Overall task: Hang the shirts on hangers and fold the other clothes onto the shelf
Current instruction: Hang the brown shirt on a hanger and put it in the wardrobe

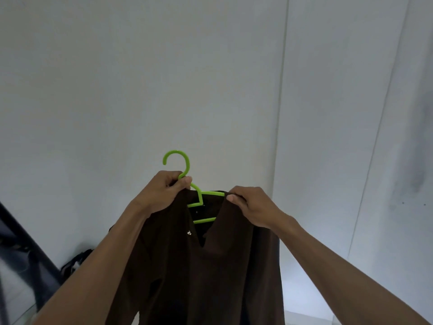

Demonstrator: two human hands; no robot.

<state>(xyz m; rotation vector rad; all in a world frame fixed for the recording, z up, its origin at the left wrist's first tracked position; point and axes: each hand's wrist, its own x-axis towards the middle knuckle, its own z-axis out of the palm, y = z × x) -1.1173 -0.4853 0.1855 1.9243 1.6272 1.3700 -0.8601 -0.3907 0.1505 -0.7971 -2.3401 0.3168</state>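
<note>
A pale grey-white wall (164, 78) is filling most of the view, meeting a side wall (351, 113) that is showing dark smudges (419, 165), while a dark slanted frame (21, 233) is leaning at lower left beside a blurred dark heap (75, 263).

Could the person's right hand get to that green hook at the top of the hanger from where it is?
Probably yes. The hook stands bare above the left hand, with only wall behind it. The right hand is close by but pinches the brown shirt, so it would likely have to let go first.
</note>
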